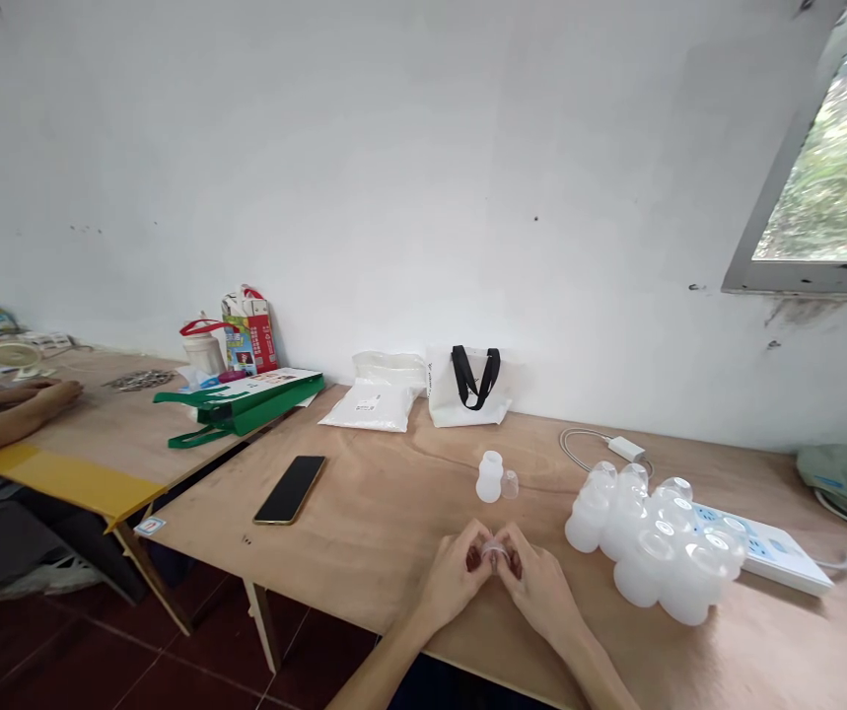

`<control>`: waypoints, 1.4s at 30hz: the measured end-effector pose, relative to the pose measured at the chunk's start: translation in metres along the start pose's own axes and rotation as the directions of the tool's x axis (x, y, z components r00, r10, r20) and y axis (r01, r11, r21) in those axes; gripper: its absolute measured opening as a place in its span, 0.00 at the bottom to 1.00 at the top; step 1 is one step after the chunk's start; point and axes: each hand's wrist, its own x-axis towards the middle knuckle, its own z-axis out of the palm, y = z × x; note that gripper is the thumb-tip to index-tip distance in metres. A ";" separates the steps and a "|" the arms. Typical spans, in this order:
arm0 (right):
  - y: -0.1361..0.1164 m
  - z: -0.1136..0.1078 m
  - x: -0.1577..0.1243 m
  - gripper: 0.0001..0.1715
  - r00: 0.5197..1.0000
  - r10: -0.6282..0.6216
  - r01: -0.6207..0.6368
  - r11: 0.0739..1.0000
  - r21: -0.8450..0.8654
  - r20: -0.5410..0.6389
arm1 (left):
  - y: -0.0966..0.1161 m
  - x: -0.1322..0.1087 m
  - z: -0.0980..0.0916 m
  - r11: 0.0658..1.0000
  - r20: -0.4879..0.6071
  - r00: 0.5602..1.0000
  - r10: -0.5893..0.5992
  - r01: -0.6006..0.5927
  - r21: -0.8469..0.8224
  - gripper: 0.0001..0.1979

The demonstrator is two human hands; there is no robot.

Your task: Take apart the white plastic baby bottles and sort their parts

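My left hand and my right hand meet above the table's front part. Fingers and thumbs of both pinch a small translucent round piece, perhaps a bottle collar or nipple; the fingers hide much of it. Just beyond them a white, narrow-waisted baby bottle stands upright with its top uncovered. Beside it, on the right, is a clear dome cap. To the right of my hands several similar frosted bottles stand close together, topped with clear caps.
A black phone lies left on the wooden table. Against the wall are a white plastic package and a white bag with black handles. A power strip lies behind the bottles. Another person's arms rest on the left table.
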 end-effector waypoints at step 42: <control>0.001 -0.031 0.009 0.41 0.941 0.337 -0.233 0.695 0.680 -0.022 | -0.016 0.108 -0.001 0.981 -0.140 0.973 -0.186 0.190 0.022 0.36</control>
